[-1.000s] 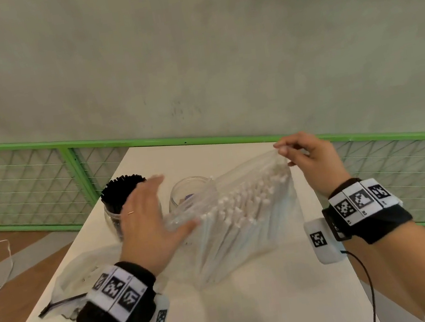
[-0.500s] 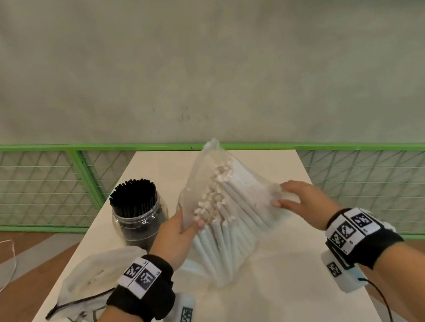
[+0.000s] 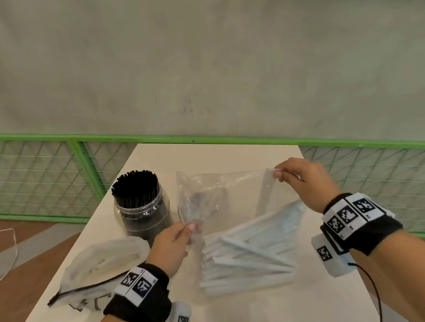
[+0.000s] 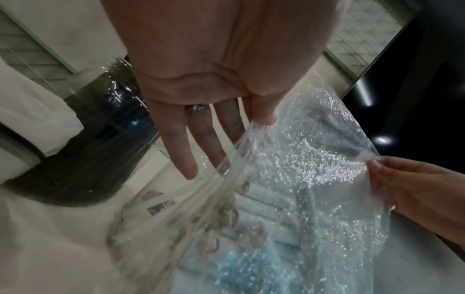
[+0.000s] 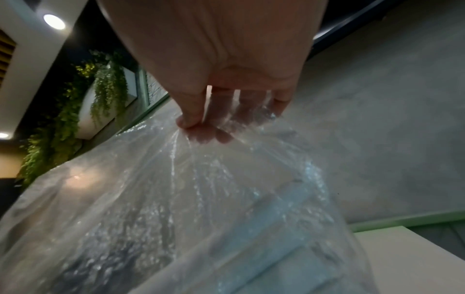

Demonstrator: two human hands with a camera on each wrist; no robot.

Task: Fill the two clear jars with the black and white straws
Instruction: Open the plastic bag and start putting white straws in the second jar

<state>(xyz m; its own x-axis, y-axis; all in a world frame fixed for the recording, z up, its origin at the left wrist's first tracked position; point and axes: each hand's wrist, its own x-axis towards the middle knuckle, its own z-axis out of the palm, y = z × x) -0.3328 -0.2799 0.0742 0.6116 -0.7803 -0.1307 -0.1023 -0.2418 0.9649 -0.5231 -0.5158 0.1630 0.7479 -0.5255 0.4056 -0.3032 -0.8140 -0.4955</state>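
A clear jar point(image 3: 141, 207) packed with black straws stands at the table's left. My left hand point(image 3: 189, 227) and right hand point(image 3: 278, 173) each pinch an upper edge of a clear plastic bag point(image 3: 227, 194), stretching it above the table. White straws point(image 3: 247, 255) lie in a loose heap on the table at the bag's lower end; whether they are out of it I cannot tell. In the left wrist view, thumb and forefinger point(image 4: 261, 119) pinch the film above the straws point(image 4: 264, 208). The right wrist view shows fingertips point(image 5: 191, 127) nipping the bag point(image 5: 201, 199). The crumpled bag mostly hides the second jar.
An empty crumpled bag point(image 3: 105, 262) with a black strip lies at the table's point(image 3: 256, 314) front left. A green mesh railing point(image 3: 372, 164) runs behind and beside the table, close to a plain wall. A white cable point(image 3: 3, 247) lies on the floor at left.
The bag stood on end with the white straws upright between my hands. Now its top is pulled wide and high, and the straws have dropped flat onto the table.
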